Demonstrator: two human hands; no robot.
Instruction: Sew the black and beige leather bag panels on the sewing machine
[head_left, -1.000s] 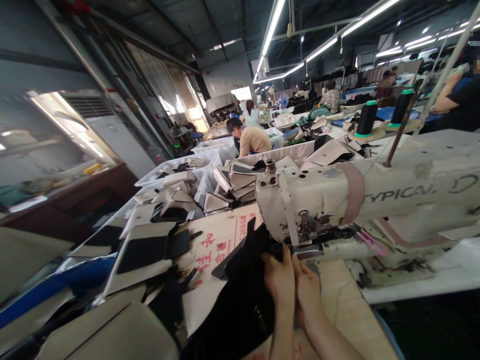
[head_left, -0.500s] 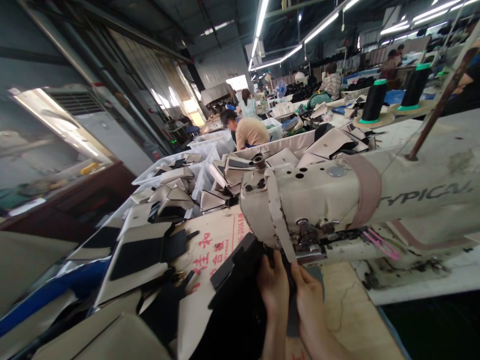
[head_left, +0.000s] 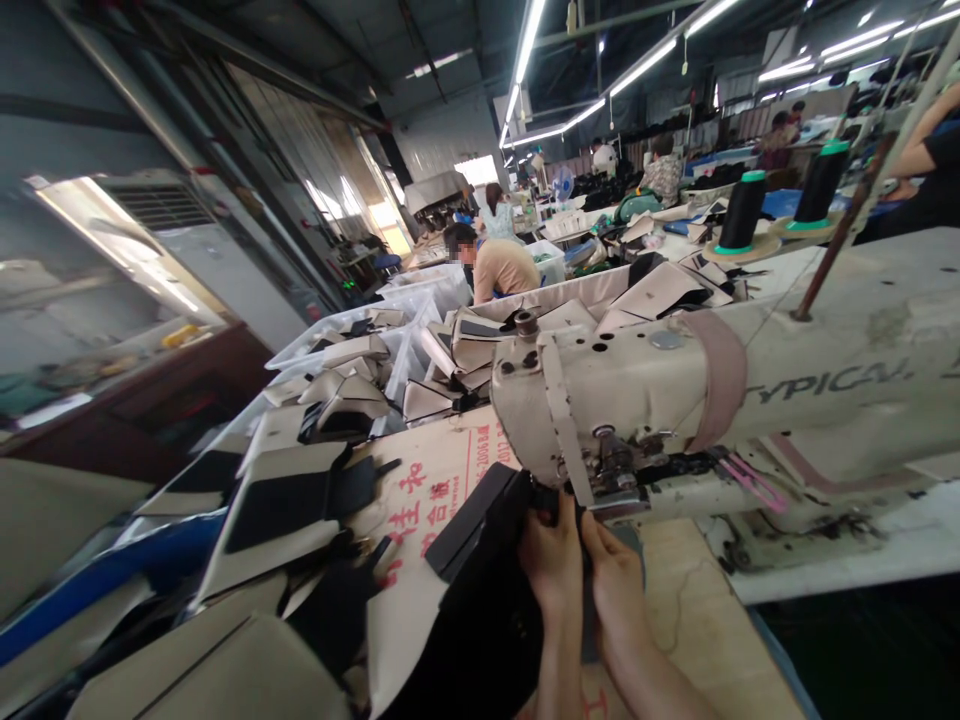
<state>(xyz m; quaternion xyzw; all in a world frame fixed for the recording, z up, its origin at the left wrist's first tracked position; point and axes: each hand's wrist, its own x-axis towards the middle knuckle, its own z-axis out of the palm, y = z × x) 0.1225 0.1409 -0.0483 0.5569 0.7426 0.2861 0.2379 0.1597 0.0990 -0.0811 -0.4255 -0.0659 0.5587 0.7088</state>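
A black fabric piece [head_left: 480,630] with a stiff, box-like flap [head_left: 480,520] hangs from the sewing machine's needle end toward me. My left hand [head_left: 551,555] grips its edge just below the machine head, fingers closed and curled over it. Close beside it on the right, my right hand [head_left: 616,575] is closed, with thumb and fingers pressed at the same edge. The fingertips reach up under the head of the cream sewing machine [head_left: 622,385]. Needle and presser foot are hidden behind the guard strip and my fingers.
Beige and black sewn pieces [head_left: 292,500] lie heaped on the left. Clear plastic bins [head_left: 416,340] of similar pieces stand behind. Black thread cones [head_left: 742,215] are at the back right. A person in a tan top [head_left: 506,270] bends over beyond the bins.
The black piece's flap has turned, showing more of its flat top. Both hands stay at the edge under the machine head, with small finger shifts. The view has shifted slightly.
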